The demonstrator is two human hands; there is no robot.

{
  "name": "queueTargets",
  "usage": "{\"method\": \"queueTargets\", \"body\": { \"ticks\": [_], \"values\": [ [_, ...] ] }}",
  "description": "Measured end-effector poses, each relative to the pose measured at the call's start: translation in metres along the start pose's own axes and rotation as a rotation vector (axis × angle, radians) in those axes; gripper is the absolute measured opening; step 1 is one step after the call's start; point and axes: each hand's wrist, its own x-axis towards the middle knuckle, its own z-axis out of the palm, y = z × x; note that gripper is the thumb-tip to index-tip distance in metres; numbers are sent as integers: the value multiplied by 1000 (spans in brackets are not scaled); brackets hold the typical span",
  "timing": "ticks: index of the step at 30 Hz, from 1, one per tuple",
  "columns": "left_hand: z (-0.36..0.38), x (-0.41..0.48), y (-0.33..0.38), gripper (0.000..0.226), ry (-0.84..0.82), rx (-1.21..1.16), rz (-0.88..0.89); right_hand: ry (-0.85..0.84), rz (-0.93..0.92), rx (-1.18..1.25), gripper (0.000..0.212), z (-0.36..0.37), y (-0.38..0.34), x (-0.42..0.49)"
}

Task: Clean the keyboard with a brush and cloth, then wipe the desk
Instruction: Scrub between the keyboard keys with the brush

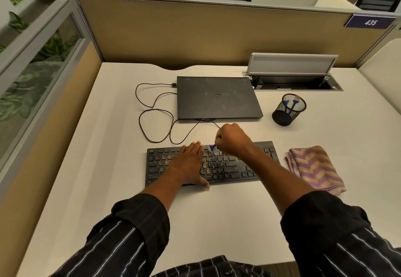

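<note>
The left hand (191,163) lies flat on the crumb-speckled black keyboard (230,169), likely to steady it. The right hand (233,141) fists a small blue brush (212,147) at the top row. A folded purple-striped cloth (314,168) waits alongside.

white desk (108,146) carries keyboard (227,168), cloth (314,168), laptop (217,98), mesh cup (287,110).

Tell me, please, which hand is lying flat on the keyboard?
The left hand, fingers straight across the keys of the keyboard; the right hand is curled in a fist round a blue brush over the top row.
</note>
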Motion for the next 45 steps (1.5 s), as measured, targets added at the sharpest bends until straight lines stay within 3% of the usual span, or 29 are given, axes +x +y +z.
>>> {"method": "queueTargets", "body": {
  "ticks": [9, 14, 19, 24, 29, 34, 39, 45],
  "values": [
    [0, -3, -4, 140, 13, -13, -15, -82, 10, 44, 17, 8, -6, -5],
    [2, -3, -6, 142, 7, -3, -24, 10, -10, 45, 20, 6, -8, -2],
    [4, -4, -9, 143, 7, -9, -28, -80, 21, 5, 14, 9, -8, -4],
    [5, -5, -11, 142, 20, 2, -34, 52, -9, 13, 19, 6, -9, 0],
    [6, -5, -12, 144, 15, -3, -43, -36, 3, -5, 13, 14, -8, -1],
    [6, -7, -14, 143, 25, -6, -51, -1, -83, -15, 18, 14, -12, -2],
    [5, -9, -15, 144, 34, -19, -52, -82, -148, -91, 14, 15, -15, -5],
    [4, -11, -16, 143, 31, -13, -52, 25, -102, -49, 17, 11, -15, -1]
  ]
}}
